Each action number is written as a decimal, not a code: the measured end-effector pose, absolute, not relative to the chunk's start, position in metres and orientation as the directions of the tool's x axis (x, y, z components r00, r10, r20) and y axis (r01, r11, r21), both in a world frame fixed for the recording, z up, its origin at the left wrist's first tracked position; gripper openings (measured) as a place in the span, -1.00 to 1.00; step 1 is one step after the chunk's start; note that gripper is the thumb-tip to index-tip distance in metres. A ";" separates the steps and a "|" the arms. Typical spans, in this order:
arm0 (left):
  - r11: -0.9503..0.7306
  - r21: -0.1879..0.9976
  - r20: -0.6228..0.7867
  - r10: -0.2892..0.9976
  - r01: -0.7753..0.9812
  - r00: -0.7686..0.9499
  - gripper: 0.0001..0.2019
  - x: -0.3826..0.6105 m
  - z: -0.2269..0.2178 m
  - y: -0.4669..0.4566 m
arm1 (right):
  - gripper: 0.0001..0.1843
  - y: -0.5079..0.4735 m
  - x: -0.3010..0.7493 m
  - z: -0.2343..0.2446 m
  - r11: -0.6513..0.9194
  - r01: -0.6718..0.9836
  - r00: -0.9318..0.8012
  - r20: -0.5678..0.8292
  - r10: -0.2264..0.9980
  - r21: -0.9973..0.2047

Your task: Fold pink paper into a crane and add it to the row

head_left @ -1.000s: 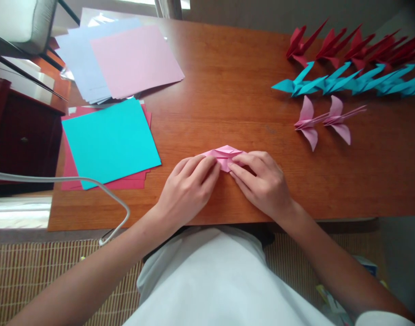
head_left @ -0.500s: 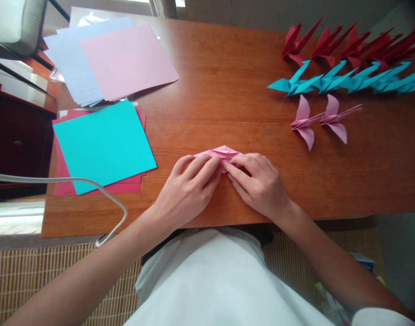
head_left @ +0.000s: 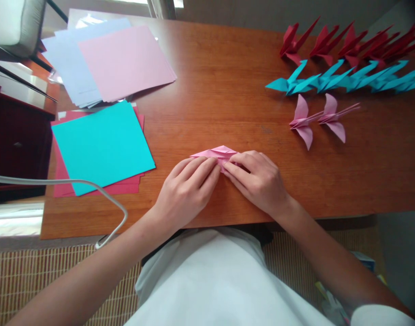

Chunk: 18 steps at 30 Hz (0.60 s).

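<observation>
A partly folded pink paper piece (head_left: 214, 153) lies flat on the wooden table (head_left: 228, 90) near its front edge. My left hand (head_left: 185, 190) presses its fingertips together on the piece's left and near side. My right hand (head_left: 260, 181) pinches the right part of the same piece, with the fingers bent over it. The fingertips of both hands meet at the middle of the paper, and its near half is hidden under them.
Two finished pink paper cranes (head_left: 316, 120) lie at the right, behind them a row of teal cranes (head_left: 340, 79) and a row of red cranes (head_left: 346, 43). Teal sheet on red sheets (head_left: 102, 145) and lilac and pink sheets (head_left: 119, 59) lie left. A grey cable (head_left: 92, 185) crosses the left edge.
Both hands stay on the pink piece; the fingertips have shifted slightly along its fold. The view has drifted a little, nothing else moved.
</observation>
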<state>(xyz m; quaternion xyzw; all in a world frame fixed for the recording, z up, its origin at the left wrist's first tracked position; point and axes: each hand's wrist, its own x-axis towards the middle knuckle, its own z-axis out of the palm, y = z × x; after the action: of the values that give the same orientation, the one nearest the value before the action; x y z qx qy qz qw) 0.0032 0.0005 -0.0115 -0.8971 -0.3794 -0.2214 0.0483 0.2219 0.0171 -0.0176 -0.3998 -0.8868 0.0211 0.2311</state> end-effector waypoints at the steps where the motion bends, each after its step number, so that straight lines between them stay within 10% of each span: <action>1: -0.701 0.078 0.432 0.665 0.709 0.609 -0.78 0.005 -0.011 0.002 | -0.84 0.018 0.222 -0.018 0.683 0.695 -0.576 0.395 0.715 -0.224; 18: -0.702 0.147 0.461 0.672 0.697 0.580 -0.80 0.007 -0.012 0.007 | -0.85 0.015 0.220 -0.020 0.659 0.704 -0.531 0.419 0.737 -0.265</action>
<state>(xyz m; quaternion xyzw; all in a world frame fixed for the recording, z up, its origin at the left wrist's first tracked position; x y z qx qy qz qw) 0.0072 0.0068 -0.0116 -0.8884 -0.3850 -0.2487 0.0249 0.2198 0.0154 -0.0199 -0.4120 -0.8743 0.0319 0.2546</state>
